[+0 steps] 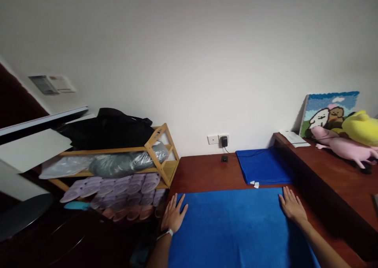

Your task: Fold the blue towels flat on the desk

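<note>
A blue cloth [233, 224] is spread over the reddish-brown wooden surface [203, 173], with faint creases near the bottom of the view. My left hand [173, 214] lies flat at the cloth's far left corner, fingers apart, partly on the wood; a band circles its wrist. At the far right corner rests my right hand [293, 205], palm down and fingers extended, touching the cloth's edge. Neither hand holds anything. Just beyond the spread cloth sits a folded stack of darker blue cloth [264, 165] with small white tags [254, 184] at its front edge.
A wooden rack [165, 157] on the left holds a black bag [115, 128], plastic-wrapped items and several slippers [130, 185]. A plug [224, 141] with a cable is in the wall socket. On the raised right ledge are a pink plush toy [342, 144], a yellow one [362, 128] and a picture [321, 102].
</note>
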Motion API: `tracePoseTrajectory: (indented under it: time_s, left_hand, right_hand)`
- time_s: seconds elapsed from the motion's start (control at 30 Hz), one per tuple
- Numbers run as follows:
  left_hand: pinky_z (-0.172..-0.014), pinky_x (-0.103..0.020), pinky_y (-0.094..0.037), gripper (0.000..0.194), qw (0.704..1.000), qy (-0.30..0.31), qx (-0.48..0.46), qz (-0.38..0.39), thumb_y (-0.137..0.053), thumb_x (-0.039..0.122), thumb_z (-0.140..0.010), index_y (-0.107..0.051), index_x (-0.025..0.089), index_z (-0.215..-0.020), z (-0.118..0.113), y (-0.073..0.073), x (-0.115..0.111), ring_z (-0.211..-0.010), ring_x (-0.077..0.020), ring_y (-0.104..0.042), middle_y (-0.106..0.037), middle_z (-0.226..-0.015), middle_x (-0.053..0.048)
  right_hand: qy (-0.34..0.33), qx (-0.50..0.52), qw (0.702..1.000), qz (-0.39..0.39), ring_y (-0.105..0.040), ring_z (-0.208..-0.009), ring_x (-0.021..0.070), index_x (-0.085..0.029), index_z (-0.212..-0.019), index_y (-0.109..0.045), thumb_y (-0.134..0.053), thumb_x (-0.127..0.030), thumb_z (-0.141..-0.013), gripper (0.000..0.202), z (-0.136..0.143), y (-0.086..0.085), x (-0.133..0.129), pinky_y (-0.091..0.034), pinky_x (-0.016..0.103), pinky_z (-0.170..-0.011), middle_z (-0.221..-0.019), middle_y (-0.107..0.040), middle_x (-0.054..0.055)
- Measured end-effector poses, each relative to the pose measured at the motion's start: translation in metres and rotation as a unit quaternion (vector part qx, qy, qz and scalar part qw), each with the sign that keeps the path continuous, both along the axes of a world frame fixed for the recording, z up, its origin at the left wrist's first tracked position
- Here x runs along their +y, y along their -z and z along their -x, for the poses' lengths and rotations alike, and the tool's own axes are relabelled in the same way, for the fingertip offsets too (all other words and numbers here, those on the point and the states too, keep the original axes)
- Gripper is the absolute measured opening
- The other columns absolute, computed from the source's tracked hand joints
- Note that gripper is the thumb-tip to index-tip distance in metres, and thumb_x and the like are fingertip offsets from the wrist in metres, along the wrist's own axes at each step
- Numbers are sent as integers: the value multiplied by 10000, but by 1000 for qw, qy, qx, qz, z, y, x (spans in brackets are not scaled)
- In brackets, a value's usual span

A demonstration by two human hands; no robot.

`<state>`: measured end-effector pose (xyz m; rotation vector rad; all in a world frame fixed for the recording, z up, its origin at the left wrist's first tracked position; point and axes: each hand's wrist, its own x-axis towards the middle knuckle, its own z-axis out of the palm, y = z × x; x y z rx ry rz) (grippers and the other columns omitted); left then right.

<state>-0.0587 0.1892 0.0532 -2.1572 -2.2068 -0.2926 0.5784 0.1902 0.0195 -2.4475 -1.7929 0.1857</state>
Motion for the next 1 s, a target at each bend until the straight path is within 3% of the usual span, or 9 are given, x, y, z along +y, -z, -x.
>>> tracePoseTrajectory:
  time_s: [0.13,0.2,0.27,0.37,0.5,0.6,0.67,0.73,1.0]
  left_hand:
    - [-1255,-484,-312,619,1000,3,-3,2,-395,555,-1029,-417,316,-1600,0,-1,-1,-1587,-289,-295,-347,-1722,-58]
    - [-1256,-485,-308,617,1000,5,-7,1,-388,556,-1032,-414,319,-1601,0,-1,-1,-1588,-289,-293,-337,-1726,-60]
    - [-1257,-487,-303,616,1000,6,-11,3,-387,559,-1034,-417,317,-1600,0,-2,-2,-1588,-294,-295,-327,-1729,-72]
    - [-1257,-483,-302,618,1000,5,-15,7,-385,562,-1037,-417,312,-1600,0,-3,-3,-1588,-299,-293,-320,-1731,-86]
    - [-1254,-480,-309,609,1000,5,-16,-1,-379,561,-1037,-422,326,-1596,0,-1,-3,-1585,-292,-301,-338,-1725,-65]
    - [-1252,-475,-311,607,1000,6,-13,-7,-374,560,-1036,-426,329,-1594,1,2,-1,-1584,-288,-304,-358,-1718,-53]
    - [-1253,-477,-310,611,1000,6,-12,-6,-373,564,-1035,-427,325,-1595,1,3,-1,-1584,-289,-302,-361,-1716,-55]
    - [-1254,-484,-307,613,1000,6,-11,-2,-374,565,-1035,-424,321,-1596,1,2,0,-1585,-290,-300,-354,-1719,-60]
    - [-1254,-489,-312,605,1000,9,-14,-16,-401,537,-1037,-431,302,-1593,3,8,3,-1580,-298,-310,-336,-1724,-94]
  right_hand:
    - [16,-3,1000,13,-256,-1586,299,-40,-1630,-299,-128,-473,-983,798,5,-11,-1,-215,539,-1285,-1709,-280,160]
    - [33,-12,999,-10,-257,-1585,321,-1,-1614,-318,-113,-448,-992,792,24,-17,-2,-204,543,-1289,-1697,-301,179]
    - [9,-17,998,-54,-243,-1588,332,16,-1605,-329,-120,-430,-1003,778,61,-25,-1,-181,541,-1296,-1688,-318,187]
    - [-112,19,988,-100,-237,-1593,290,-72,-1626,-338,-159,-430,-1031,717,145,-38,0,-180,517,-1301,-1689,-335,134]
    - [-261,86,959,-77,-224,-1597,239,-132,-1646,-294,-190,-509,-1062,703,254,-46,1,-197,473,-1307,-1708,-278,83]
    - [-275,97,955,-50,-217,-1598,240,-132,-1646,-289,-214,-532,-1064,711,281,-43,1,-194,470,-1309,-1712,-257,95]
    - [-253,84,963,-40,-207,-1600,244,-120,-1644,-290,-219,-528,-1063,714,267,-38,2,-179,472,-1311,-1714,-248,102]
    - [-224,64,972,-33,-197,-1603,247,-109,-1644,-282,-221,-517,-1059,717,232,-32,1,-168,480,-1311,-1715,-245,108]
    - [-32,-2,999,19,-197,-1604,266,-48,-1646,-243,-149,-460,-1017,757,40,-13,-3,-178,497,-1302,-1725,-243,134]
